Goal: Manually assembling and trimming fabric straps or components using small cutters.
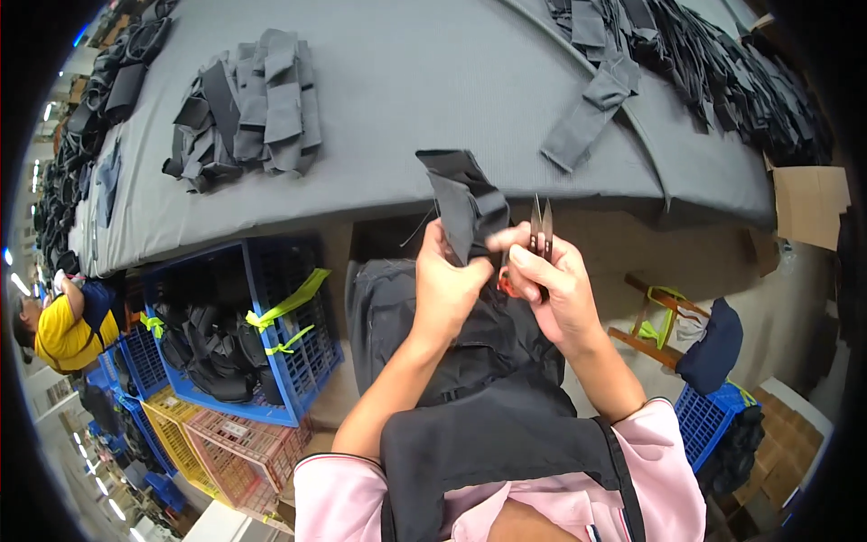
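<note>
My left hand (449, 294) is closed on the lower end of a dark grey fabric piece (468, 203), pinching it between thumb and fingers. The cloth stands up from my grip, folded, in front of the table's near edge. A loose dark thread hangs at its left side. In my right hand (558, 285) is a pair of thread snips (541, 226), blades pointing up and slightly apart. A red part shows below the fingers. My right index finger reaches toward the cloth; I cannot tell whether it touches. Black cloth (406, 316) lies over my lap beneath both hands.
The grey-covered table (388, 99) bears a pile of grey fabric pieces (266, 104) at left, one strip (587, 117) at right, and a large heap (713, 72) beyond. A blue crate (293, 361) stands left; a wooden stool (646, 348) and cardboard box (813, 208) are right. Someone in yellow (77, 325) is far left.
</note>
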